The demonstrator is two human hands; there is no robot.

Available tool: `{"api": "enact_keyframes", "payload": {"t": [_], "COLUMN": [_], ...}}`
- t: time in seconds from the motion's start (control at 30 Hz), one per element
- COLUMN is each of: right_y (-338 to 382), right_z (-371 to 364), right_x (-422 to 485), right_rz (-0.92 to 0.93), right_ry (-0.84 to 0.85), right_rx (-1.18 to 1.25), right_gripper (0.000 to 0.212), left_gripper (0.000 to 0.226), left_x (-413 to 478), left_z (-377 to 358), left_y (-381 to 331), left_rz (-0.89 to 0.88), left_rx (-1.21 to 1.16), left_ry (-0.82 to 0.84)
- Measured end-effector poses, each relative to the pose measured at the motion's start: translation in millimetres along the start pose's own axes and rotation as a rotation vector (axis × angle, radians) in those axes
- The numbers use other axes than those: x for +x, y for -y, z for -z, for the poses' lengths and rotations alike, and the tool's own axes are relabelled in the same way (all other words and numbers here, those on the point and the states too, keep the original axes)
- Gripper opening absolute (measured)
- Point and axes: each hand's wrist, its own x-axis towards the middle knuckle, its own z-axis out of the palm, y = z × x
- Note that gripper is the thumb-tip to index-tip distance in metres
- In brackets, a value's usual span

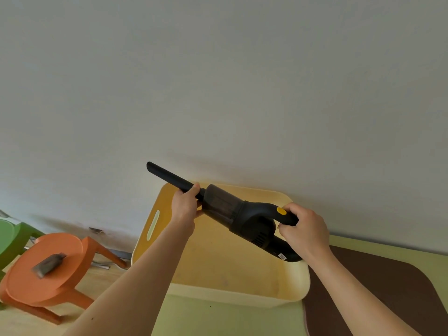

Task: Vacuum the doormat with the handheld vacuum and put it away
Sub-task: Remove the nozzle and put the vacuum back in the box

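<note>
So, head view: the handheld vacuum (244,219) is matte black plastic with a smoky see-through dust cup, a long narrow crevice nozzle (167,177) and a round yellow button (281,210) on the handle. It's held in the air over a pale yellow plastic bin (242,294) with rounded corners and a slot handle. The right hand (304,232) is wrapped around the handle; the left hand (185,204) is closed on the nozzle's base. Both forearms are stretched forward. The brown doormat (378,294) lies on the green surface just right of the bin. 1 white label sits near the vacuum's rear, too small to read. An orange stool (46,270) with a small grey thing on its seat stands left.
</note>
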Motion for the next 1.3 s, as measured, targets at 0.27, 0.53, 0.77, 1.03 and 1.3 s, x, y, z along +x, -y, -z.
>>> {"api": "enact_keyframes", "payload": {"t": [0.27, 0.53, 0.77, 1.03, 1.3], "right_y": [3, 16, 25, 28, 26], "right_z": [-6, -10, -13, -16, -19], "right_x": [-9, -22, -26, -20, -8], "right_rz": [-0.005, 0.046, 0.076, 0.062, 0.02], "right_ry": [0.032, 0.018, -0.003, 0.012, 0.051], "right_rx": [0.05, 0.059, 0.037, 0.075, 0.128], "right_gripper": [0.023, 0.027, 0.028, 0.023, 0.022], "left_gripper": [0.027, 0.028, 0.015, 0.019, 0.024], "left_x": [1, 5, 2, 7, 12], "left_z": [3, 15, 23, 43, 29], "left_y": [-18, -25, -27, -28, -30], "left_rz": [0.047, 0.102, 0.13, 0.024, -0.053], "left_rx": [-0.295, -0.509, -0.59, -0.645, -0.494], "left_ry": [-0.031, -0.022, -0.109, 0.144, -0.008]}}
